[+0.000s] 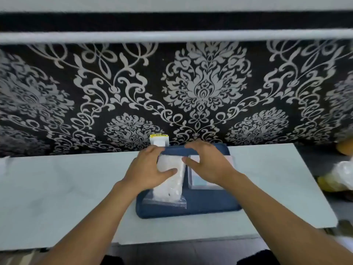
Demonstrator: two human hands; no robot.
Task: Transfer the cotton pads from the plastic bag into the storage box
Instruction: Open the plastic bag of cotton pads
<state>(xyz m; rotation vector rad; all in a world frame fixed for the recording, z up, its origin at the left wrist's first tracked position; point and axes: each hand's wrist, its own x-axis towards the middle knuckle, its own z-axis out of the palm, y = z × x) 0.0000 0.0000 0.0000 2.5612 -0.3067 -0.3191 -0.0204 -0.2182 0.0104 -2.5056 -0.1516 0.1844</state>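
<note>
Left hand [150, 167] grips the bag [170, 180] of pads (on the tray [210, 203]). Right hand [206, 163], fingers spread and holding nothing, hovers over the box [198, 183] beneath it.

A dark blue tray [206, 205] is set on a pale, whitish table [63, 190] in the lower middle of the frame. Behind it, most of the upper frame is filled by black wallpaper [208, 88] with a silvery damask pattern. A small white packet with a yellow top [159, 140] is propped against that wall, just past the tray's far left corner. At the far right edge some crumpled white plastic [343, 173] and something yellowish can be made out, too blurry to identify.
</note>
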